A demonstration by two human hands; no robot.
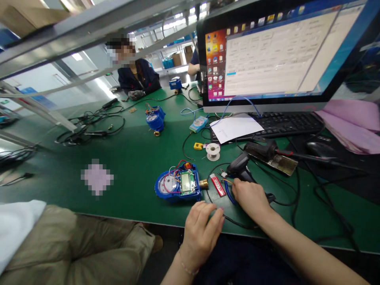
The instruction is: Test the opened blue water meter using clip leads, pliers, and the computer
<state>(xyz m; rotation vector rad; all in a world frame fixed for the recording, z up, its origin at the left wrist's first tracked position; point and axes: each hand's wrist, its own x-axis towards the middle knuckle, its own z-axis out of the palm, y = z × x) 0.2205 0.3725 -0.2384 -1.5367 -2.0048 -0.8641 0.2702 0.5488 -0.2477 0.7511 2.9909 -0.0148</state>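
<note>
My left hand (202,227) is at the table's front edge, fingers bent and drawn together. A thin black cable (237,223) passes by its fingertips; whatever lies inside the fingers is hidden. Over a pair of blue-handled cutters (228,193) my right hand (251,198) is closed, covering part of them, with a thin orange strand by its fingertips. A red and white lighter (217,185) lies between the hands. Beyond my left hand sits a blue water meter (166,193), its circuit board (187,182), small display and loose wires exposed, brass fitting to the right.
A black barcode scanner (239,164) lies beyond my right hand. Farther back are a solder spool (213,152), a soldering iron stand (271,156), a keyboard (292,122) and a monitor (285,59). A second meter (154,118) stands back left; a co-worker (138,77) sits opposite.
</note>
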